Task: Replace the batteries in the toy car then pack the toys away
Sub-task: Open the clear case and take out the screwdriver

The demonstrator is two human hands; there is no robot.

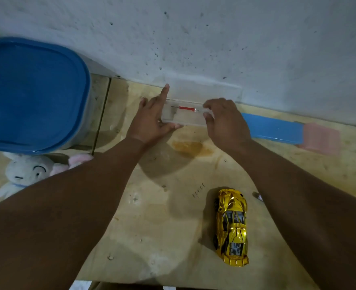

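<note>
At upper centre of the frame, against the wall, both hands work a clear plastic case point(184, 115) whose lid stands open: the left hand point(149, 120) steadies its left end, thumb along the front edge and forefinger pointing up, while the right hand point(225, 120) pinches the right end between thumb and curled fingers. Inside lies a red-handled screwdriver point(186, 108), probably wanted for the battery cover. The gold toy car point(231, 227) waits, untouched, on the wooden tabletop point(162, 216) at lower right.
</note>
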